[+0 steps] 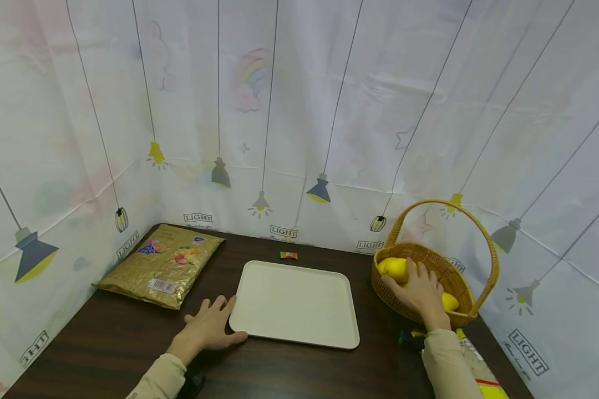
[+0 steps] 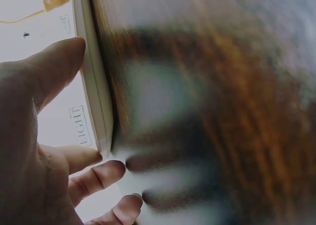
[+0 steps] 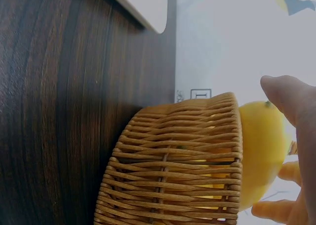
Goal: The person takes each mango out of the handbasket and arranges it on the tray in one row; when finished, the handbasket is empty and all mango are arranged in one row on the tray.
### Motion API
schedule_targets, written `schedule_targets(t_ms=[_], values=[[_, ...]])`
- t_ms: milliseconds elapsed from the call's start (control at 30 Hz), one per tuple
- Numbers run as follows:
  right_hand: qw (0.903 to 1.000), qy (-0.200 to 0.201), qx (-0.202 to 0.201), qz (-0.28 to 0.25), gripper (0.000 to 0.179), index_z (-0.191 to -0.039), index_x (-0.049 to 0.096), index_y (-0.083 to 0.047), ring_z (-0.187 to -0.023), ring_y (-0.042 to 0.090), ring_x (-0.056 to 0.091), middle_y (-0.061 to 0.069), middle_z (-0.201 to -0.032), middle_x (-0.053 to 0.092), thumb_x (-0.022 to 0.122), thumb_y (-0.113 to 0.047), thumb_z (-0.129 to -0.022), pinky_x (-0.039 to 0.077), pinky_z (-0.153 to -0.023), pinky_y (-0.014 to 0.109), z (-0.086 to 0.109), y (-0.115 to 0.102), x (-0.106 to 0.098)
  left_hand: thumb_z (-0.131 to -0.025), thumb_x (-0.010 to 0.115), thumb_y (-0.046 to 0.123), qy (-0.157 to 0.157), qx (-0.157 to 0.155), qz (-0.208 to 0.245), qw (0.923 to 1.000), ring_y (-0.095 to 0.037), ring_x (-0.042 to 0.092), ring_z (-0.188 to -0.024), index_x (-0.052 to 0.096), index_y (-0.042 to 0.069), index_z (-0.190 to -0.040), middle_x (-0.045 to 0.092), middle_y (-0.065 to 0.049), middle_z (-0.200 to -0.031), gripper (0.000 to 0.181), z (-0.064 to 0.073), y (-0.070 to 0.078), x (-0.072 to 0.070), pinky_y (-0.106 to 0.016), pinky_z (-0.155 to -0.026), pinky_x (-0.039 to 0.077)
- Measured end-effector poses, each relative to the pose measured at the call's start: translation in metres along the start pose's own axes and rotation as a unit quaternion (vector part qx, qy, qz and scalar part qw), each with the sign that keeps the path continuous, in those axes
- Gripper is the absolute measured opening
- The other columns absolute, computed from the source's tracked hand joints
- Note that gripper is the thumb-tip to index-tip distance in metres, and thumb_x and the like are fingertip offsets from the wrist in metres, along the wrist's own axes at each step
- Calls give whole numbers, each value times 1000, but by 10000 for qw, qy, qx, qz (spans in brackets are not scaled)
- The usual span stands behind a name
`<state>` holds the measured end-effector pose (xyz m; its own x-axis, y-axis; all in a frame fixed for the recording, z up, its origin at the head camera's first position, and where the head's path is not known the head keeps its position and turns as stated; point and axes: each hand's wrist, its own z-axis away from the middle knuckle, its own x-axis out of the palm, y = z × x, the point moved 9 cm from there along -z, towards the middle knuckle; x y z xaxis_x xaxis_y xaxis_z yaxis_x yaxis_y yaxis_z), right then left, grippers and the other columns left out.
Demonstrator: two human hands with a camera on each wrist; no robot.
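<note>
A cream rectangular tray (image 1: 295,305) lies on the dark table. My left hand (image 1: 207,331) is at the tray's left front corner, its fingers spread along the edge. In the left wrist view, the left thumb (image 2: 61,67) lies near the tray's rim (image 2: 94,71), and the other fingertips are low by the tabletop. My right hand (image 1: 421,293) reaches over a wicker basket (image 1: 451,277) that holds yellow lemons (image 1: 395,268). The right wrist view shows its spread thumb and fingers around a lemon (image 3: 259,151) above the basket's rim; firm contact cannot be made out.
A gold fruit-printed bag (image 1: 172,266) lies at the back left. Behind the tray is a small orange-and-green wrapped candy (image 1: 288,255). A yellow-and-clear package (image 1: 481,366) lies beside the right sleeve. The basket's tall handle (image 1: 491,249) arches overhead, near a printed curtain (image 1: 299,127).
</note>
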<state>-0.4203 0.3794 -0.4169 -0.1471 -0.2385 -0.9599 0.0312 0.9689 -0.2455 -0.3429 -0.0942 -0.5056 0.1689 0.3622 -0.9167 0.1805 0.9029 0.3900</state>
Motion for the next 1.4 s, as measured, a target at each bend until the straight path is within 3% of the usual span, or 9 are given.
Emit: schedule_targets(t_ms=[467, 733, 1000, 1200, 1400], values=[[9997, -2, 150, -215, 98, -162, 14, -8, -135, 67, 26, 39, -157, 15, 45, -72, -94, 21, -106, 79, -16, 7, 5, -84, 65, 70, -23, -41, -16, 10000, -44, 41, -134, 35, 17, -158, 42, -11, -152, 95, -2, 2, 2, -85, -87, 33], [9986, -308, 121, -407, 97, -162, 13, -11, -131, 70, 30, 41, -158, 6, 41, -74, -95, 27, -103, 81, -22, 4, 7, -84, 66, 69, -96, -101, 18, 9999, -44, 40, -134, 35, 18, -158, 41, -11, -153, 95, -1, 2, 1, -84, -88, 34], [9979, -403, 36, -516, 94, -163, 13, -13, -128, 68, 34, 46, -152, 13, 43, -72, -95, 35, -97, 77, -25, 4, 10, -83, 66, 70, -93, -113, -20, 9999, -42, 42, -132, 35, 19, -158, 41, -10, -153, 96, -1, -1, 3, -81, -86, 37], [9972, -197, 41, -715, 96, -162, 17, -13, -128, 64, 37, 45, -152, 13, 46, -73, -94, 44, -97, 71, -26, 3, 8, -83, 66, 70, -83, -117, -36, 9999, -42, 42, -132, 35, 18, -158, 41, -10, -153, 96, -2, -3, 3, -82, -86, 37], [9951, 263, -175, -941, 91, -161, 25, -14, -134, 63, 31, 42, -153, 15, 51, -69, -94, 41, -100, 72, -25, -11, 2, -84, 66, 70, -67, -83, -43, 9999, -43, 42, -132, 36, 17, -158, 42, -11, -152, 96, -1, -3, 1, -83, -86, 36]])
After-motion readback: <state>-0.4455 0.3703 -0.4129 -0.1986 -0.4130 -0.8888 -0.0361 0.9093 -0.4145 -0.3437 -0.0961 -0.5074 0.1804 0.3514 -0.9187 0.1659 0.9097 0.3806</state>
